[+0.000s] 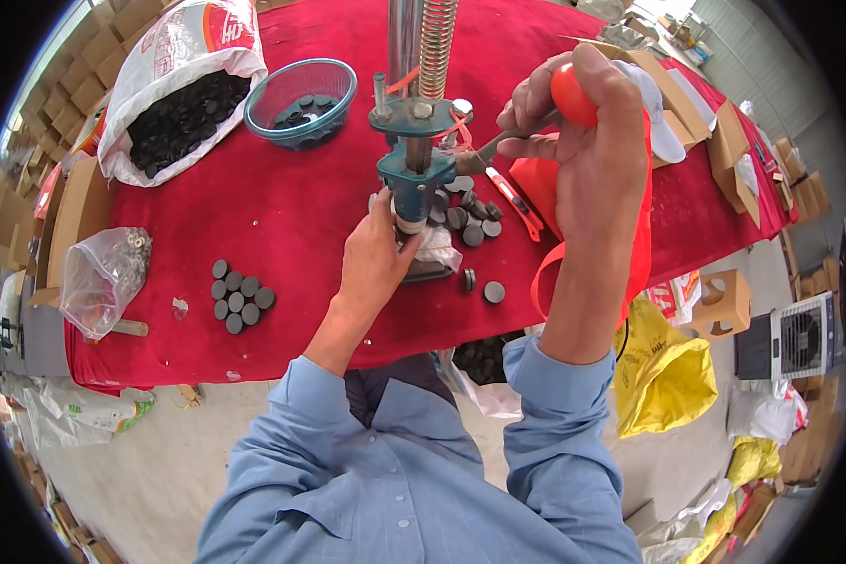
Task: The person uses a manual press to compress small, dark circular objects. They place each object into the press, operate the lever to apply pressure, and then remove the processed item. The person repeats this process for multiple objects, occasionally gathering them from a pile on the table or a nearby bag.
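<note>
My right hand (600,155) clasps a glossy round red knob (571,96), seemingly for leverage, while my left hand (370,258), hold unclear, perhaps steadies work under the teal metal press (415,169) beside round black discs (473,235).

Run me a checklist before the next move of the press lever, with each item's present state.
1. Right hand on the red-knobbed lever: ok, fingers around the knob.
2. Left hand clear of the press head: not ok, thumb and fingertips are right at its lower end.
3. Alignment under the press head: cannot tell, the spot is hidden.
4. Area beside the press free of loose black discs: not ok, several lie there.
5. Red utility knife out of both hands: ok, lying on the red cloth.
</note>
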`<state>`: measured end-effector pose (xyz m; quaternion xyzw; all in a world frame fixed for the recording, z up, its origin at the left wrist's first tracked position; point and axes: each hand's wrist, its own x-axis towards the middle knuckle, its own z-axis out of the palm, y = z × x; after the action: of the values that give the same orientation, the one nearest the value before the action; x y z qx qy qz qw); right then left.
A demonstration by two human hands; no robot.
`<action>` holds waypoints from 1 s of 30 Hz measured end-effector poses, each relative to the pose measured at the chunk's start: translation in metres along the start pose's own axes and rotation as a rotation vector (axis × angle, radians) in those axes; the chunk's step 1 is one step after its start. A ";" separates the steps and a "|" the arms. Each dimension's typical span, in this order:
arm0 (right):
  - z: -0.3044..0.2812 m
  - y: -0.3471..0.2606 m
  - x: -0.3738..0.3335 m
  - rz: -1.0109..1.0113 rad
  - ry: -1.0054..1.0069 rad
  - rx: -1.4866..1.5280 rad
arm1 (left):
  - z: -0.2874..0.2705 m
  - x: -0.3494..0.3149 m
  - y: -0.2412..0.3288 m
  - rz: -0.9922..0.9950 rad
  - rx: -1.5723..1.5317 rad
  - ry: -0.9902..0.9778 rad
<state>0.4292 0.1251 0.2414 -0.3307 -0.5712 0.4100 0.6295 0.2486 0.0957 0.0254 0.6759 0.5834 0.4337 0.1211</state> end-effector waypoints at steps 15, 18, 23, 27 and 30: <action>-0.041 0.098 -0.147 -0.351 -0.109 0.109 | -0.094 -0.053 -0.040 0.007 0.514 0.028; -0.038 0.098 -0.157 -0.286 -0.042 0.115 | -0.130 -0.085 -0.058 -0.103 0.689 -0.056; -0.045 0.096 -0.142 -0.358 -0.139 0.087 | -0.148 -0.117 -0.067 -0.133 0.572 -0.047; -0.039 0.099 -0.152 -0.321 -0.076 0.118 | -0.144 -0.121 -0.075 -0.127 0.437 -0.008; -0.035 0.106 -0.158 -0.309 -0.012 0.159 | -0.142 -0.118 -0.076 -0.124 0.401 0.030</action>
<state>0.4474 0.0326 0.0719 -0.1857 -0.5845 0.3544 0.7059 0.0998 -0.0366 0.0064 0.6428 0.7002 0.3107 0.0021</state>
